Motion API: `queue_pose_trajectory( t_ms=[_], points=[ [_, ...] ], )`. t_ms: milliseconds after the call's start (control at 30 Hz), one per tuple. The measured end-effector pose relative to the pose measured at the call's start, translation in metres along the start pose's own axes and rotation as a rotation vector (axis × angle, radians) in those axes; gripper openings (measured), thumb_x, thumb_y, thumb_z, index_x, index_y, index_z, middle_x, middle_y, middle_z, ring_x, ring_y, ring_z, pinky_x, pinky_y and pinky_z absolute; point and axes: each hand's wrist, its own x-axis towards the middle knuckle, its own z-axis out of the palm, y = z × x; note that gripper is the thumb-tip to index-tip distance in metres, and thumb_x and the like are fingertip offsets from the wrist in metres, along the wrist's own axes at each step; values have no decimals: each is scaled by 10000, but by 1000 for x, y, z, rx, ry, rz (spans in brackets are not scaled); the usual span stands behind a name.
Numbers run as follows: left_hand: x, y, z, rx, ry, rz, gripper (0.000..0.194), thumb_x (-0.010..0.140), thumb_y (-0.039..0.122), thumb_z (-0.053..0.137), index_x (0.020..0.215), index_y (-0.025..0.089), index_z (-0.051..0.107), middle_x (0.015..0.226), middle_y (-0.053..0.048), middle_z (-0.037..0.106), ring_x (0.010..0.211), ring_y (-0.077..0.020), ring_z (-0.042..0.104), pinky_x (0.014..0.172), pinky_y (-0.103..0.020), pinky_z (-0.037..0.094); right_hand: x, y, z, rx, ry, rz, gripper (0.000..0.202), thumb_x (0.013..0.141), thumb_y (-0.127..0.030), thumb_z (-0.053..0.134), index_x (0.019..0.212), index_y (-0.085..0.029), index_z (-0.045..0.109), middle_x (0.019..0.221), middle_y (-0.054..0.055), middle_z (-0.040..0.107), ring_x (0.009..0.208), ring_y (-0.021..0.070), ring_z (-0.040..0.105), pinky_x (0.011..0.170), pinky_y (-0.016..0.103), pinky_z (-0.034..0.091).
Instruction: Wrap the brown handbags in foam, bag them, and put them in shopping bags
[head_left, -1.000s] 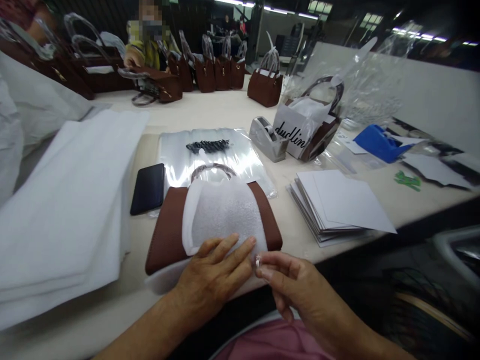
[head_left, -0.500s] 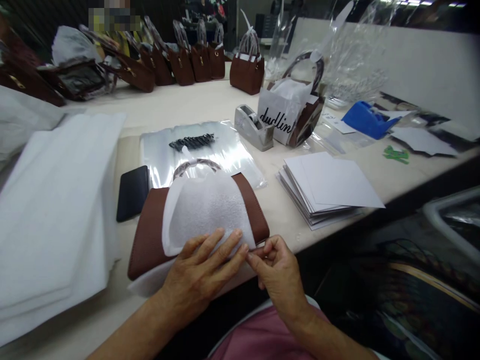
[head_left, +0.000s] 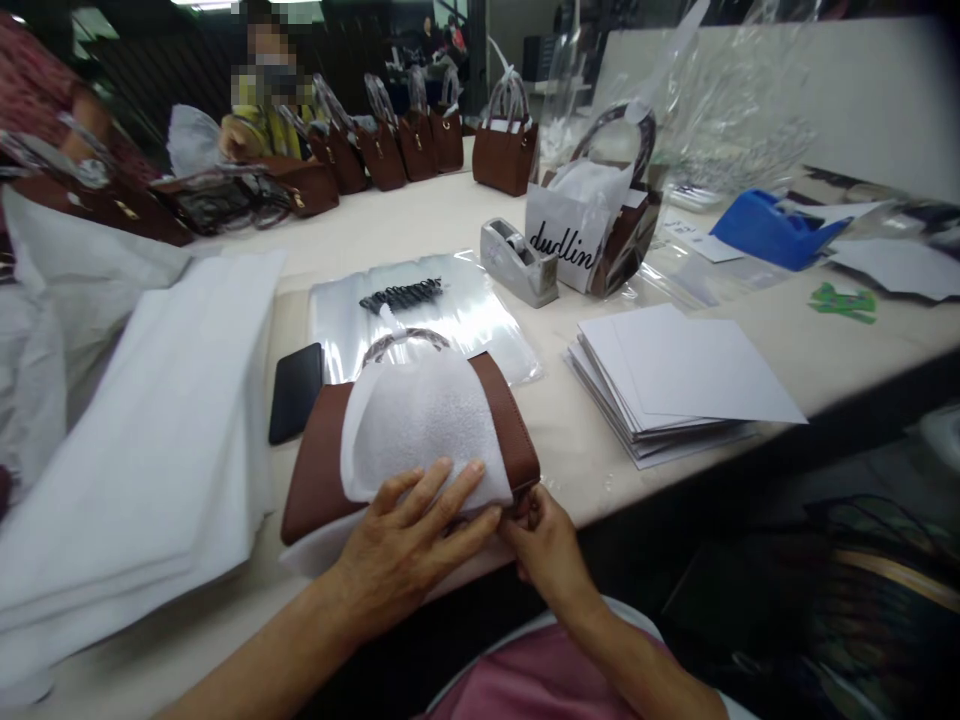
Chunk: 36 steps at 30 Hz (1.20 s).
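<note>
Left side: I see a stack of white foam sheets (head_left: 127,440) covering the desk (head_left: 420,225); no flat way there.
Ahead: phone (head_left: 295,391) and plastic bags (head_left: 420,315) lie low, just behind the brown bag (head_left: 322,470).
Right side: paper stack (head_left: 675,385); bare gap between it and the brown bag.
Far ahead: tape dispenser (head_left: 519,264), then open desk.

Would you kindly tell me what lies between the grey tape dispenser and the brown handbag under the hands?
In the head view, clear plastic bags lie between the grey tape dispenser and brown handbag.
</note>
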Motion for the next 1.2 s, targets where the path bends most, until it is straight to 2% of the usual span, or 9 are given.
queue_pose_trajectory(
  t_ms=[167,300,367,467,533,700,833,1000,1200],
  points=[
    [-1,9,3,105,-8,16,277,839,277,521,1112,324,533,1329,-23,434,1181,-238,400,972,-388,278,-9,-68,-27,-438,88,-440,179,793,-376,554,774,-203,514,632,-21,531,560,116,515,536,222,420],
    [-1,19,-11,73,14,-19,257,822,264,536,1078,280,551,1215,-34,524,1131,-239,444,955,-421,316,-1,-122,14,-526,-218,-920,392,831,-407,493,1135,-160,511,1153,101,545,1073,217,502,918,336,414],
    [-8,18,-34,-73,61,15,140,825,205,515,939,226,594,926,-17,627,905,-171,547,866,-362,400,7,-130,38,-637,-366,-1010,537,818,-471,493,1215,-111,474,1262,142,469,1183,260,411,1007,413,335],
    [-25,-6,-72,-312,275,-111,163,828,101,447,900,171,575,601,18,538,599,-104,505,670,-270,459,16,-128,57,-747,-439,-1038,680,728,-568,566,1212,-97,486,1257,159,474,1197,297,388,1033,465,295],
    [-32,-41,-85,-345,406,-331,303,800,24,435,1053,160,530,754,-24,583,715,-116,550,675,-252,475,17,-123,60,-775,-427,-1050,731,662,-561,637,1215,-108,480,1254,155,476,1196,313,383,1033,482,296],
    [1,-144,-51,-237,-93,-250,559,730,-32,388,1240,192,438,1325,-92,426,1241,-205,364,1005,-375,346,17,-118,64,-804,-330,-1079,448,814,-199,487,1257,-141,448,1236,117,498,1181,271,411,1012,470,343],
    [41,-188,-22,-377,-363,-138,360,675,62,558,1003,207,590,981,0,647,882,-141,598,780,-212,455,23,-117,63,-708,-298,-983,422,865,-204,373,1275,-125,431,1257,136,483,1205,256,408,1016,447,358],
    [54,-187,-11,-328,-205,-340,38,672,147,579,640,148,557,589,26,559,563,-109,527,544,-196,381,28,-116,56,-476,-331,-637,487,899,-340,350,1342,-137,352,1295,124,456,1230,247,389,1033,426,342],
    [16,-138,-14,-407,-144,-464,68,760,189,529,726,135,553,782,-44,611,718,-148,587,654,-240,459,34,-116,43,-231,-462,-641,450,894,-242,390,1341,-278,357,1404,-5,313,1310,200,240,1089,425,213]
  ],
)
